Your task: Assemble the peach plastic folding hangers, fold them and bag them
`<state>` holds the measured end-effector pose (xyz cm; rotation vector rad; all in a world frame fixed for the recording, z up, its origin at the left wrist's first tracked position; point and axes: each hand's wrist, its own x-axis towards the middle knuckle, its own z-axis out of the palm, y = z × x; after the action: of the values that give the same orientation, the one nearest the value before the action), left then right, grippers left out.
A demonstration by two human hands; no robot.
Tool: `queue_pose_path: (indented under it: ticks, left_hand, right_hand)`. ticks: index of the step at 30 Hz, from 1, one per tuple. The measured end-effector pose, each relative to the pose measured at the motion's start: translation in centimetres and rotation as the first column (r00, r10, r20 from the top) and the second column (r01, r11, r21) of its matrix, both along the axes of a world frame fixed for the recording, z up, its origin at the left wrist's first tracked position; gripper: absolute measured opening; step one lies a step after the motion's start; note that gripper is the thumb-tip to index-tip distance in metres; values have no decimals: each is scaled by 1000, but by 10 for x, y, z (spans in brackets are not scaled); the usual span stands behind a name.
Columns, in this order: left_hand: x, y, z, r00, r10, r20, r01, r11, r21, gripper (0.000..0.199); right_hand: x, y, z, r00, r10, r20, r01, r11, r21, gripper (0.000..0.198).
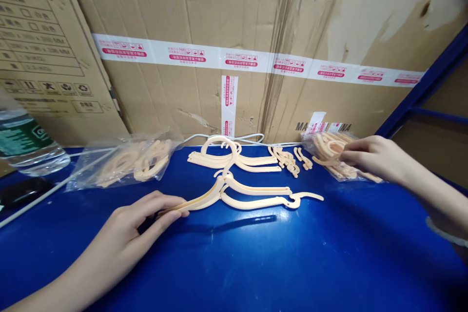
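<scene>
A cream plastic folding hanger (252, 202) is held just above the blue table, its round hook (219, 141) rising at the centre. My left hand (146, 219) pinches the end of its left arm between thumb and fingers. From the hanger's right end sticks out a small hooked cream piece (307, 197). At the right, my right hand (376, 158) reaches to a clear plastic bag (329, 144) of cream hanger parts. Its fingers are closed at the bag's contents; what they grip is partly hidden. A cream curved part (325, 161) shows beside the fingertips.
Behind the held hanger lie more cream hangers (256, 162). Small cream hooks (287, 160) are heaped to their right. Another bag of parts (131, 161), a water bottle (27, 141) and a white cable (36, 204) are at left. Cardboard (175, 97) walls the back of the blue table (256, 263).
</scene>
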<state>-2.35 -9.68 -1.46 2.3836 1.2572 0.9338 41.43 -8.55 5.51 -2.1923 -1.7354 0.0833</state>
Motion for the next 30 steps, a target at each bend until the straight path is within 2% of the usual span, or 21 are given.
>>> queue_pose_path:
  ticks: [2, 3, 5, 7, 8, 9, 12, 14, 17, 21, 24, 30]
  left_hand:
    - [0, 0, 0, 1000, 3, 1, -3, 1000, -7, 25]
    - [-1, 0, 0, 1000, 2, 3, -2, 1000, -10, 26]
    - [-3, -1, -1, 1000, -2, 1, 2, 1000, -21, 26]
    - [-5, -1, -2, 1000, -9, -17, 9, 999, -44, 26]
    - [-6, -1, -3, 1000, -9, -25, 8, 998, -56, 26]
    - [-8, 0, -4, 999, -8, -31, 6, 998, -65, 26]
    - [-11, 0, -7, 999, -12, -50, 8, 998, -65, 26]
    - [-13, 1, -8, 997, -23, -72, 19, 998, -61, 25]
    - [-14, 2, -10, 996, -27, -87, 22, 998, -56, 27]
    - [-15, 2, -10, 996, -30, -89, 25, 998, -56, 27]
    - [-15, 2, -10, 995, -36, -90, 32, 998, -52, 27]
    - [-15, 1, -9, 996, -33, -79, 31, 999, -27, 25]
  right_hand:
    - [-10, -4, 1, 968, -17, -251, 36, 997, 73, 36]
    - [-17, -6, -1, 905, 19, -425, 27, 994, 103, 38]
    - [-33, -8, -8, 668, 132, -732, -46, 990, 136, 42]
    - [-50, -10, -19, 414, 186, -891, -144, 980, 137, 39]
    - [-58, -10, -25, 330, 182, -926, -194, 973, 122, 37]
    - [-65, -11, -30, 281, 172, -944, -242, 965, 104, 36]
    - [-77, -14, -42, 263, 182, -947, -408, 911, 62, 34]
    - [-80, -15, -46, 256, 227, -940, -474, 877, 82, 32]
    - [-77, -16, -48, 187, 242, -952, -496, 860, 121, 25]
    - [-74, -15, -49, 83, 96, -992, -548, 836, 36, 24]
    - [-77, -15, -51, 36, 15, -999, -572, 820, -8, 23]
    - [-80, -16, -55, -16, -13, -1000, -618, 786, 0, 22]
